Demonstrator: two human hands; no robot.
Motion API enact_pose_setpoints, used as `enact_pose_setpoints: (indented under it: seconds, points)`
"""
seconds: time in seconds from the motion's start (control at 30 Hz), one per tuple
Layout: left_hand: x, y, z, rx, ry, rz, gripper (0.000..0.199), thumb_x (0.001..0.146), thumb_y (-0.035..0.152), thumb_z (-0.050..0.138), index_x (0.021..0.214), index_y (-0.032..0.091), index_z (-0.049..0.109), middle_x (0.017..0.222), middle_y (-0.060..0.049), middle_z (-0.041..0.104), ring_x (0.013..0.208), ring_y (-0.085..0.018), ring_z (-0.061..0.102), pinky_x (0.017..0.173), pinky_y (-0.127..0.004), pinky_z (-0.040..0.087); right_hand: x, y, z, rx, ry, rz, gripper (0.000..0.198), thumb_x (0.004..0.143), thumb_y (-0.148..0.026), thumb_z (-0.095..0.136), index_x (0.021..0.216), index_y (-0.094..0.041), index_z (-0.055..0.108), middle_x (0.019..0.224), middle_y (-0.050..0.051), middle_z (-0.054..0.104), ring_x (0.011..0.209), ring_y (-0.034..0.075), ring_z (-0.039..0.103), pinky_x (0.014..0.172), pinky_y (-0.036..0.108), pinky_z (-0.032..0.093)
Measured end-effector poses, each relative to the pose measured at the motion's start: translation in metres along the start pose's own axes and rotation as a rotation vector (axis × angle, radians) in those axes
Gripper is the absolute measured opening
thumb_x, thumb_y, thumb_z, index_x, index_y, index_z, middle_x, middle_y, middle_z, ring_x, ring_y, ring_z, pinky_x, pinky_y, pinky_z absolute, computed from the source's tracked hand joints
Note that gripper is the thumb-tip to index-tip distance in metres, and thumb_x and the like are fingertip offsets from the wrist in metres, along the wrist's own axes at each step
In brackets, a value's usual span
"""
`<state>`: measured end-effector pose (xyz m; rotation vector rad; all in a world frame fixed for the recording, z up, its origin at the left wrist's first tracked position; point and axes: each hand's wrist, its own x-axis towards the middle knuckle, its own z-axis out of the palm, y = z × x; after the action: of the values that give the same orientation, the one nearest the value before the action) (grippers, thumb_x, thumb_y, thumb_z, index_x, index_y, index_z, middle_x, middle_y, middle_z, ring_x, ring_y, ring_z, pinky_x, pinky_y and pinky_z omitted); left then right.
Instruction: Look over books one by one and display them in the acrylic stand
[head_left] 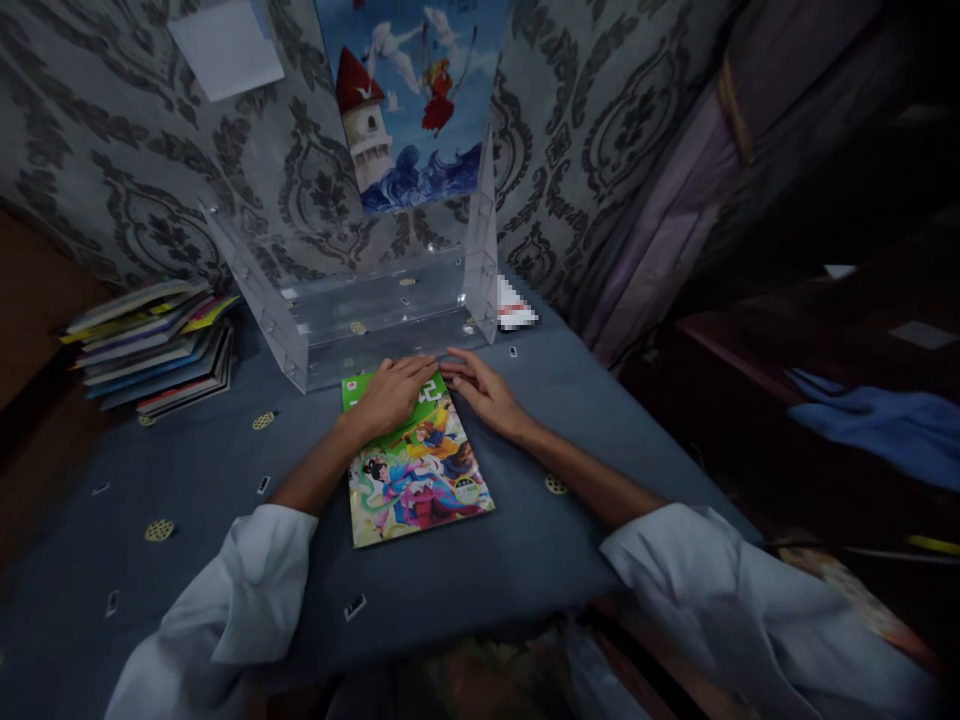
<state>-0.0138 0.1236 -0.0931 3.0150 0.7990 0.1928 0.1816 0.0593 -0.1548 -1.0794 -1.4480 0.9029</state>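
A picture book [420,470] with a green and many-coloured cover lies face up on the dark blue tablecloth. My left hand [399,392] rests flat across the upper part of the cover, its fingers stretched out and hiding some of the title. At the book's upper right corner is my right hand [484,393], fingers extended, with the fingertips at or very near the edge; whether they touch it I cannot tell. Just behind both hands stands a clear acrylic rack [382,310] with see-through side panels. Neither hand grips anything.
A stack of books [161,345] stands at the table's left back. A partly blurred white and red item [516,303] lies right of the rack. Behind, a poster [420,110] hangs on the patterned wall. A curtain [667,220] and blue cloth [885,420] are to the right.
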Motion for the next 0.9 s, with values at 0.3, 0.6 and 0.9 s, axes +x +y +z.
enact_pose_setpoints:
  seconds: [0.3,0.6,0.9]
  points:
    - [-0.021,0.022,0.001,-0.06,-0.012,0.091,0.052,0.092,0.008,0.043,0.143,0.015,0.051,0.15,-0.013,0.052,0.139,-0.025,0.047,0.11,-0.045,0.037,0.002,0.002,-0.001,-0.012,0.014,0.003,0.048,0.095,-0.036,0.052,0.142,-0.027,0.047,0.133,0.01,0.066,0.124,0.024,0.062,0.107,0.048,0.05]
    - [-0.045,0.049,-0.002,-0.145,-0.035,0.196,0.046,0.099,0.014,0.037,0.143,0.015,0.05,0.15,-0.012,0.052,0.143,-0.022,0.042,0.113,-0.044,0.033,0.004,0.001,-0.002,0.04,-0.03,-0.042,0.042,0.095,-0.032,0.053,0.136,-0.027,0.048,0.131,0.008,0.067,0.12,0.023,0.065,0.107,0.051,0.051]
    - [-0.076,0.078,-0.009,-0.205,-0.129,0.283,0.047,0.101,0.024,0.044,0.148,0.024,0.044,0.156,-0.007,0.046,0.149,-0.023,0.034,0.122,-0.049,0.021,0.004,0.0,0.0,0.047,-0.04,-0.036,0.042,0.094,-0.03,0.054,0.135,-0.028,0.048,0.13,0.006,0.068,0.122,0.023,0.063,0.107,0.053,0.05]
